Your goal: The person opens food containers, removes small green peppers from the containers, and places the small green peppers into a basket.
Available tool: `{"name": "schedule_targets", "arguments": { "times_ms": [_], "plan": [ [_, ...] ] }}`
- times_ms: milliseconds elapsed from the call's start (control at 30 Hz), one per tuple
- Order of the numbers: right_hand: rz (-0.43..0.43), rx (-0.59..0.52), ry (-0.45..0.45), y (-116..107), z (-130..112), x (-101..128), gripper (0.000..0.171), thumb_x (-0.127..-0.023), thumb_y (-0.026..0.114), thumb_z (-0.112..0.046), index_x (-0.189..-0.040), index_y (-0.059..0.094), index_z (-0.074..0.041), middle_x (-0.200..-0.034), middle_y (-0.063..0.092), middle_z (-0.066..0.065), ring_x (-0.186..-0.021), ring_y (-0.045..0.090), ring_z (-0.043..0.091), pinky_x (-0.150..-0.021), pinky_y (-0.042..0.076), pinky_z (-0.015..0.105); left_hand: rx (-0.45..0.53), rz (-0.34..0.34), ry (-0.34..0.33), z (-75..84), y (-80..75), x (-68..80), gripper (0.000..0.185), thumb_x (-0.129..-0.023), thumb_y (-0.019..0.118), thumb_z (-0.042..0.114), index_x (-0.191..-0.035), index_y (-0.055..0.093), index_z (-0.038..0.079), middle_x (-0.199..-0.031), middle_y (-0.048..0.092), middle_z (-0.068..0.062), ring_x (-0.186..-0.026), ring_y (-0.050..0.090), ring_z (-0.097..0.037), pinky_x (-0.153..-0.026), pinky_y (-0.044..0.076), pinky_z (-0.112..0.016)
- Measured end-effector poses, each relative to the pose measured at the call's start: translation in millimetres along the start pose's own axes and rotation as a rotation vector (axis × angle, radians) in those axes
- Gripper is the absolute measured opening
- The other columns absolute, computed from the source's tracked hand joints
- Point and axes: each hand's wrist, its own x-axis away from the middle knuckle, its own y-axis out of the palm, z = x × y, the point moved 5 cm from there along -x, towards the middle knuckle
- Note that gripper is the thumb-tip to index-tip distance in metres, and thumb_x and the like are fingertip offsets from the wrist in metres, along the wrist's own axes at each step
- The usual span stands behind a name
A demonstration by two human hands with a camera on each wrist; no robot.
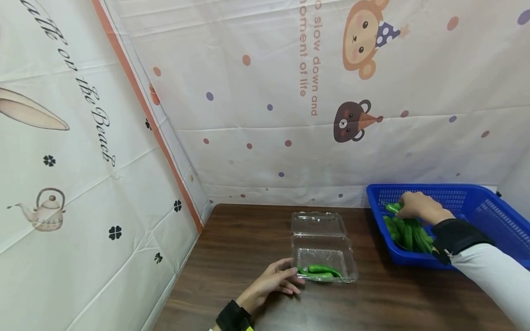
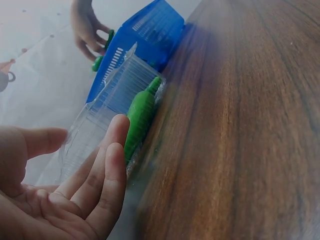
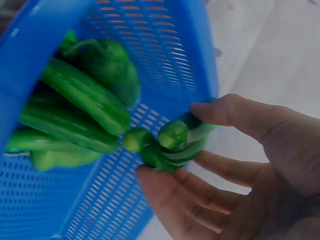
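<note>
The right hand [image 3: 240,165] has its grip closed on green peppers [image 3: 172,142] inside the blue basket [image 1: 488,202]. The left hand [image 1: 271,282], fingers relaxed, touches the clear clamshell box [image 1: 323,250] on the worktop [image 1: 232,248]. This looks like mid-transfer; next, carry them across into the box.

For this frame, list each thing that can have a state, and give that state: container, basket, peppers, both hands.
Clear clamshell container: lid open, two green peppers inside.
Blue basket: on the table, holds a pile of green peppers.
Left hand: fingers straight, touching the container's near edge.
Right hand: inside the basket, grip closed on green peppers in hand.
</note>
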Motion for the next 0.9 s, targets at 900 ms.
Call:
{"name": "schedule_targets", "arguments": {
  "times_ms": [900],
  "plan": [
    [-0.063,0.032,0.051,28.1,-2.4,-0.7,0.039,-0.095,0.07,-0.031,-0.067,0.048,-0.015,-0.054,0.038,-0.007,-0.051,0.047,0.012,-0.05,0.048,0.03,-0.007,0.006,0.0,1.7,1.9,-0.5,0.069,-0.104,0.061,0.03,-0.158,0.029,0.0,-0.113,0.076,-0.021,-0.072,0.074,-0.009,-0.067,0.059,-0.019]
  ]
}}
